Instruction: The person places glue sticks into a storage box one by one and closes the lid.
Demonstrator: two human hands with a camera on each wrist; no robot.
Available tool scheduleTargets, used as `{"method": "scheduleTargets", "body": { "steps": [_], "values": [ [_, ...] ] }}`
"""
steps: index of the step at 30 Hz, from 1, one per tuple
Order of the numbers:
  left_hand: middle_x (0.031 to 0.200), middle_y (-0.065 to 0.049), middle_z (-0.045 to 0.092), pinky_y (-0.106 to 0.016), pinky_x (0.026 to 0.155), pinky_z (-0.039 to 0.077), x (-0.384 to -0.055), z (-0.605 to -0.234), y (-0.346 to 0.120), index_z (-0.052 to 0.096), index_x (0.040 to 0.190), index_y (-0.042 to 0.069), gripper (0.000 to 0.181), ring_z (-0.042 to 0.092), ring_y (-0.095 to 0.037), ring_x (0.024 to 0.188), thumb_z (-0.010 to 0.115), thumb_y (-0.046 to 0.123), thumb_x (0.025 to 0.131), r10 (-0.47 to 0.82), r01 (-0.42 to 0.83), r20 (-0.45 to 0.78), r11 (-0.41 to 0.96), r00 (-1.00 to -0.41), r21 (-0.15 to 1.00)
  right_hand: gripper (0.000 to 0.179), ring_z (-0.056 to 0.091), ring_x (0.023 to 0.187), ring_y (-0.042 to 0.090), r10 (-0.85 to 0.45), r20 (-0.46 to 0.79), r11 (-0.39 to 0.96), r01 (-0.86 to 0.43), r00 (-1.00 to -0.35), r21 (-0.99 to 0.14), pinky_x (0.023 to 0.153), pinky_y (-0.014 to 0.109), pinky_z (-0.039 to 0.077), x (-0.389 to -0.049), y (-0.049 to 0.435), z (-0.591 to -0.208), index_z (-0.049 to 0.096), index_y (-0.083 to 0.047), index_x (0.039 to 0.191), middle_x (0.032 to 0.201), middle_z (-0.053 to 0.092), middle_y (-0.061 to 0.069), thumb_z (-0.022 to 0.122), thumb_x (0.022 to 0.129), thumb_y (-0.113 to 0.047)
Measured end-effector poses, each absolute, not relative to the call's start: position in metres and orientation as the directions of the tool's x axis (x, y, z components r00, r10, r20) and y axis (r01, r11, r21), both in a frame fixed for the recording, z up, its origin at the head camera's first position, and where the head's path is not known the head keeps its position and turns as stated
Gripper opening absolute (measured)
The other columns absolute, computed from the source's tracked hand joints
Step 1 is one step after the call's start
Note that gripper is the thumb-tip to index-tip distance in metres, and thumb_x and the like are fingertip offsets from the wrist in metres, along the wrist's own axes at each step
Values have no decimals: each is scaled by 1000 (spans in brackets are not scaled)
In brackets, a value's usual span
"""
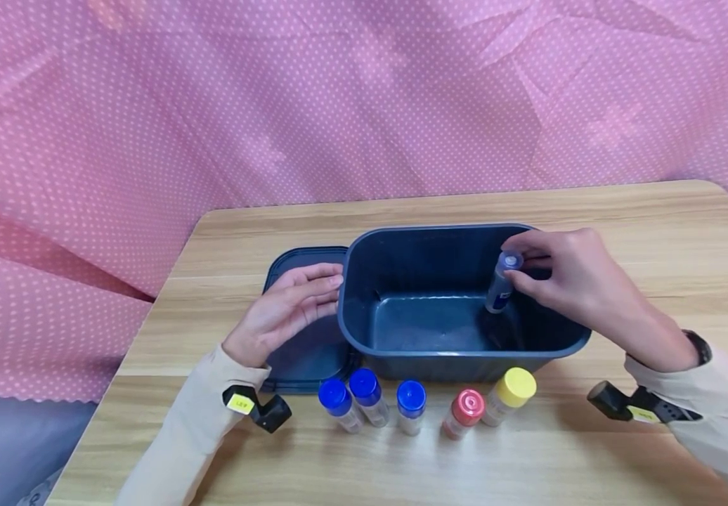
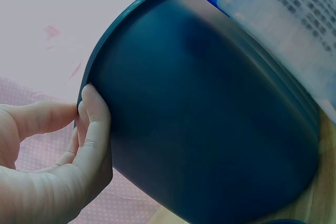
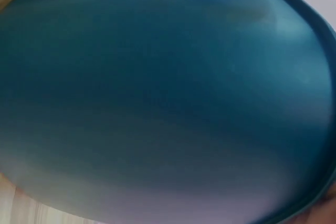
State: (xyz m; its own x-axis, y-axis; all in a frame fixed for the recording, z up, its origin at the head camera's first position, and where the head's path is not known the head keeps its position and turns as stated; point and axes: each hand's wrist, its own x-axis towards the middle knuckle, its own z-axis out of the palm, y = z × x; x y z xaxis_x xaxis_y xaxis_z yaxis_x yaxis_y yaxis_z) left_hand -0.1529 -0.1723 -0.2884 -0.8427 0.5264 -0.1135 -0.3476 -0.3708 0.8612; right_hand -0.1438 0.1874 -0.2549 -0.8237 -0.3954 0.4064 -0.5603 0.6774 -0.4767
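Note:
Inside the dark blue bin (image 1: 440, 355), toward its right end, my right hand (image 1: 569, 274) pinches a small clear vial (image 1: 499, 292) near its pale, purplish top. The vial stands slightly tilted; whether its base touches the bin floor I cannot tell. My left hand (image 1: 291, 309) touches the rim at the bin's left end, fingers fairly straight. Close up in the left wrist view, the left fingers (image 2: 94, 124) lie against the bin's outer wall (image 2: 199, 103). The right wrist view is mostly filled by the bin's outer wall (image 3: 157, 87).
In front of the bin stand several vials: blue-capped ones (image 1: 411, 400), one red-capped (image 1: 467, 407) and one yellow-capped (image 1: 516, 388). A dark blue lid (image 1: 313, 358) lies flat left of the bin, under the left hand. A pink dotted cloth (image 1: 364, 105) hangs behind the wooden table (image 1: 674, 225).

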Motion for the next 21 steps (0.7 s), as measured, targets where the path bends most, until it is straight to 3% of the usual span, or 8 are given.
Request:
{"method": "scheduleTargets", "body": {
  "steps": [21],
  "values": [
    [108,-11,66,-32,87,55,-153,-285,-173,62,112,2,23,65,-20,95,44,-4,99,511,-355,-144,-343,-847,870,22,71,77,33,-409,379,709,-550,-830,-441,68,45,58,-149,182,-258,68,5,97,85,72,16,75,76,3]
  ]
}}
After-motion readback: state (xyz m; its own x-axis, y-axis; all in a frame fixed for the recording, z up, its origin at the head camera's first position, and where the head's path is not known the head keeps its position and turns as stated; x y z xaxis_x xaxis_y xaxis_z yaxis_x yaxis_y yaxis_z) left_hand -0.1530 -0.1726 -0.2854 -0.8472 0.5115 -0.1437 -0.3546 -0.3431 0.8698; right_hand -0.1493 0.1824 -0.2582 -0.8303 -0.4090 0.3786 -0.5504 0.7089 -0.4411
